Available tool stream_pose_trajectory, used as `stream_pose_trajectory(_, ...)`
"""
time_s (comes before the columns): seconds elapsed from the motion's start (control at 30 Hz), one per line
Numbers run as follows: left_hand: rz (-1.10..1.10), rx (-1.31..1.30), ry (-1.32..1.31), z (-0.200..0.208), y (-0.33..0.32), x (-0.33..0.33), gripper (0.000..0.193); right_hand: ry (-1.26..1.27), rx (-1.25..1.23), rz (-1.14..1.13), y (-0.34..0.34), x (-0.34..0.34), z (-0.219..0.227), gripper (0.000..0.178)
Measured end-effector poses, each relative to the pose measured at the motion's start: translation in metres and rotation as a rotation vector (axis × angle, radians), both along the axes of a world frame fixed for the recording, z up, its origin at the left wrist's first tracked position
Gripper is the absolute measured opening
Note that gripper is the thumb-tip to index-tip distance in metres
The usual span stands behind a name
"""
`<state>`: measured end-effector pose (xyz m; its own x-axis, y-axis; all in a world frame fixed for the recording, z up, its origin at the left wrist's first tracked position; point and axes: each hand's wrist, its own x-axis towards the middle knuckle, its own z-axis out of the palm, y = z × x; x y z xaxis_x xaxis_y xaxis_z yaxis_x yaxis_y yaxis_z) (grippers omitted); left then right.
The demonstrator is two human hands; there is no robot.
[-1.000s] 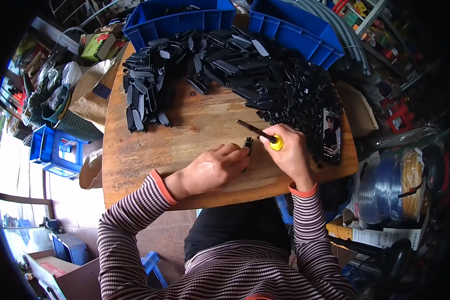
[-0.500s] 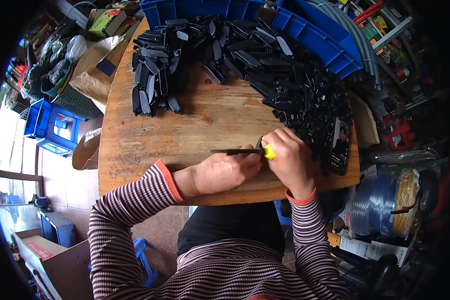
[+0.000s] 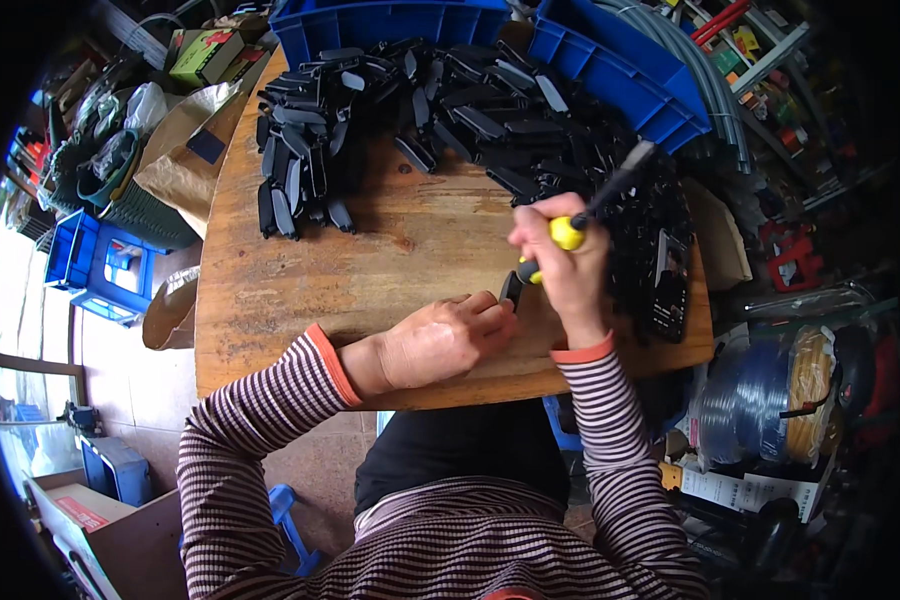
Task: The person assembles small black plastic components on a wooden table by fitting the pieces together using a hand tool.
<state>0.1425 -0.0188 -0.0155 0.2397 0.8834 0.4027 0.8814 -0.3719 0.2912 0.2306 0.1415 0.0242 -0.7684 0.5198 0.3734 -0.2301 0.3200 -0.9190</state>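
Observation:
My right hand [image 3: 578,290] is closed round the yellow-and-black handle of a screwdriver [image 3: 567,234]. The dark shaft slants up and away to the right, smeared by motion toward its pale tip. Just left of it, my left hand [image 3: 438,342] pinches a small black plastic piece [image 3: 511,288] near the front of the wooden table [image 3: 370,282]. The butt of the screwdriver handle is close to this piece; whether they touch I cannot tell. Long black plastic parts [image 3: 300,140] lie heaped along the far side. Smaller black pieces [image 3: 655,205] are piled at the right, partly behind the screwdriver.
Two blue crates [image 3: 390,25] [image 3: 625,75] border the table's far edge. A phone [image 3: 670,285] lies at the right edge beside the small pieces. Brown paper bags [image 3: 185,160] stand left of the table; coiled tubing [image 3: 760,400] sits at the right.
The screwdriver's shaft has swung from pointing left over my left hand to pointing far right. My right hand has turned with it; the black piece in my left fingers now shows more plainly.

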Motion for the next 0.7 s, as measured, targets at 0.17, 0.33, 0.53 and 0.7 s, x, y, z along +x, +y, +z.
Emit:
stream_pose_trajectory(0.17,-0.036,0.123,0.183,-0.005,0.013,-0.004,0.040,-0.087,0.058,-0.190,0.030,0.048,0.014,0.007)
stream_pose_trajectory(0.33,0.076,0.153,0.194,-0.003,0.036,-0.033,0.036,-0.415,0.631,-0.283,0.042,0.066,-0.008,0.008)
stream_pose_trajectory(0.53,0.607,0.149,0.129,0.005,0.057,-0.123,0.039,-0.526,0.773,-0.265,0.040,0.064,-0.014,0.013)
stream_pose_trajectory(0.7,0.679,0.116,0.258,-0.004,0.051,-0.149,0.030,-0.430,0.608,-0.344,0.046,0.063,-0.011,0.014)
